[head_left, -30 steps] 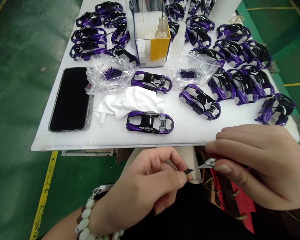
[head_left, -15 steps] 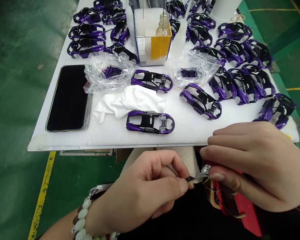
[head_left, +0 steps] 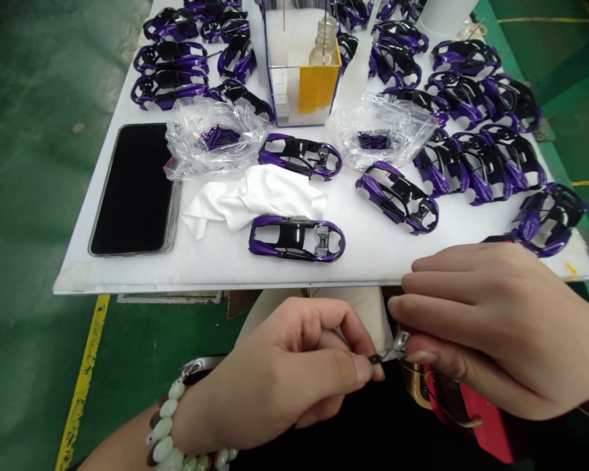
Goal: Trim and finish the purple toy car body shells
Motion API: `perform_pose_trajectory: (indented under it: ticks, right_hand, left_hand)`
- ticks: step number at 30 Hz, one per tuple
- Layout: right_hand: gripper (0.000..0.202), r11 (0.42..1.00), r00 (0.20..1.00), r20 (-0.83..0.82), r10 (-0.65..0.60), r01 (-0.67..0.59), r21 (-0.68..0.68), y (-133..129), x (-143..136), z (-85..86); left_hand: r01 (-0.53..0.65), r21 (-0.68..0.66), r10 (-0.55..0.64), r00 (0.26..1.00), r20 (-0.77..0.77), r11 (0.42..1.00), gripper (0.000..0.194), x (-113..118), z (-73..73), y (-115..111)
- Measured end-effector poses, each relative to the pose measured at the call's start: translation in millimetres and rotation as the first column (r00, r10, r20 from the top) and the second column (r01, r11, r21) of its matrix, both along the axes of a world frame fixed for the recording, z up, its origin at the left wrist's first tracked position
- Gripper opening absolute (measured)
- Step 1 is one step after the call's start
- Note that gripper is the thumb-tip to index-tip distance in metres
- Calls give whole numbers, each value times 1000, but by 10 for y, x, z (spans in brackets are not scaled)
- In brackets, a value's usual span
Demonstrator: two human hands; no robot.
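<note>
Below the table's front edge, my left hand [head_left: 309,366] pinches a tiny dark plastic part [head_left: 375,359] between thumb and index finger. My right hand [head_left: 495,327] is closed around a small craft knife [head_left: 397,345], whose shiny metal tip meets the dark part. Most of the knife is hidden by my fingers. Nearest on the table lies a purple-and-black toy car body frame [head_left: 294,239], in front of a crumpled white cloth [head_left: 255,196].
Two clear plastic bags [head_left: 216,140] hold small purple pieces. A dark phone [head_left: 132,190] lies at the left. Several more car frames [head_left: 485,167] line both sides. A clear box [head_left: 302,98] with a glass bottle [head_left: 324,42] stands at the back. A red item [head_left: 485,418] hangs beneath my right hand.
My right hand has shifted slightly left and the knife tip has tilted a little against the dark part. My left hand keeps its pinch. The camera view has moved slightly.
</note>
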State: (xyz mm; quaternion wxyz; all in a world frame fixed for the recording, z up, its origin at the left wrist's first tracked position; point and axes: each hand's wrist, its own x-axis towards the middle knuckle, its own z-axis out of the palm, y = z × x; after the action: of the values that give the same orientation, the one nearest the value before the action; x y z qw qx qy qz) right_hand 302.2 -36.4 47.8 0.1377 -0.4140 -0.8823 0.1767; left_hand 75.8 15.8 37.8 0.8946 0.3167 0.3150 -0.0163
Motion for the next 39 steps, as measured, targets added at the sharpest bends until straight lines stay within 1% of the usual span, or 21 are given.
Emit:
perform_pose_trajectory:
  ticks: [4,9,12,14,16,18,19,20,21,24,25,27,31,39]
  right_hand:
    - [43,999,999,40,-6,4,51,-39,-11,11]
    - [42,977,991,126,-53,26,212,-84,-39,15]
    - [40,953,981,165,-99,46,298,-124,-61,-10]
    - [35,926,975,177,-134,60,372,-159,-64,-32]
    - [30,884,970,168,-178,82,461,-193,-51,-46]
    - [28,835,960,153,-236,120,537,-219,-25,-43]
    - [29,821,954,148,-262,139,554,-226,-12,-34]
    - [29,823,951,138,-278,161,545,-231,0,-23]
    - [29,840,952,120,-281,183,511,-232,7,-11]
    - [30,927,969,39,-243,219,305,-231,-2,11]
    - [31,945,972,21,-234,222,238,-231,-12,10]
    - [31,963,975,18,-219,214,161,-236,-31,-4]
    - [31,979,984,36,-177,172,109,-244,-41,-42]
    - [32,982,987,40,-158,153,108,-222,-38,-34]
  left_hand:
    - [-15,-13,15,1000,19,1000,15,-18,-26,-25]
    - [-28,-49,30,998,49,998,12,-28,-50,-54]
    - [-75,-98,82,994,68,992,11,-5,-73,-50]
    - [-119,-131,130,989,77,984,11,12,-91,-44]
    - [-155,-171,172,981,85,973,10,23,-104,-41]
    - [-156,-201,178,979,98,967,10,25,-108,-44]
    - [-152,-206,176,979,103,967,10,23,-106,-47]
    - [-148,-201,172,979,106,968,11,20,-103,-50]
    - [-137,-199,161,980,113,970,11,17,-99,-51]
    - [-129,-186,152,981,116,974,13,14,-84,-45]
    - [-123,-184,146,983,114,975,13,16,-80,-41]
    - [-113,-174,133,985,111,978,14,24,-72,-35]
    - [-96,-148,111,988,102,984,15,29,-64,-39]
    - [-66,-118,77,993,87,991,12,8,-68,-21]
